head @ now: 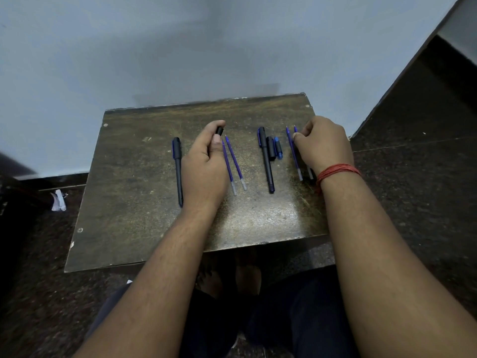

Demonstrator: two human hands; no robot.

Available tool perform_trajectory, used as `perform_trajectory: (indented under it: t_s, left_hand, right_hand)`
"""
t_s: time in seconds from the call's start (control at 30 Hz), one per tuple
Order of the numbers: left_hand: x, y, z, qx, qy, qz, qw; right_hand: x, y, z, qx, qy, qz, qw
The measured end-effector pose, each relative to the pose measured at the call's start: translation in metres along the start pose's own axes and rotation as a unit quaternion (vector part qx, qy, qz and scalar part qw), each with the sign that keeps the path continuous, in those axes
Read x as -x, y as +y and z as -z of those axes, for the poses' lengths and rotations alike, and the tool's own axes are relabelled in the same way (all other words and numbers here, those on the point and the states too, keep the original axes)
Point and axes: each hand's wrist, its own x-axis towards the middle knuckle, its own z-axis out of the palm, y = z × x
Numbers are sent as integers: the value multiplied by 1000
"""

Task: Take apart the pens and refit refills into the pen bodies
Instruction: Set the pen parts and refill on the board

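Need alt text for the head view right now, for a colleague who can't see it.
Seen from above, a left hand grips a black pen and a right hand pinches a blue refill over a worn wooden board. Two capped pens, loose refills and caps lie between and beside them.

pens: black, blue clips;
refills: translucent blue;
table: mottled dark brown;
wrist thread, 3 o'clock: red
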Motion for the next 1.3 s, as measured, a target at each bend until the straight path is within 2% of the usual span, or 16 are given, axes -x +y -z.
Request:
perform_trajectory:
  t_s: [0.13, 0.27, 0.37, 0.47, 0.57, 0.87, 1.3]
  left_hand:
    - [0, 1, 2, -5, -3, 6, 1000]
    - [-2, -2, 3, 1, 7, 19, 1000]
    - [-2, -3, 3, 5, 11, 22, 1000]
    - [-5, -4, 2, 7, 16, 16, 1000]
    - [-7, -4, 2, 15, 17, 15, 1000]
    - [-7, -4, 3, 11, 39, 16, 999]
    - [-6, -3, 3, 12, 27, 16, 999]
  right_hand:
    - [1, -3, 2, -3, 4, -1, 1000]
    - [6, -14, 6, 15, 53, 29, 998]
    - [16, -36, 3, 18, 66, 103, 992]
    - [34, -62, -11, 53, 40, 191, 979]
    - [50, -73, -27, 95, 14, 235, 967]
    - [61, -78, -41, 148, 6, 237, 960]
    - [70, -84, -45, 214, 36, 228, 949]
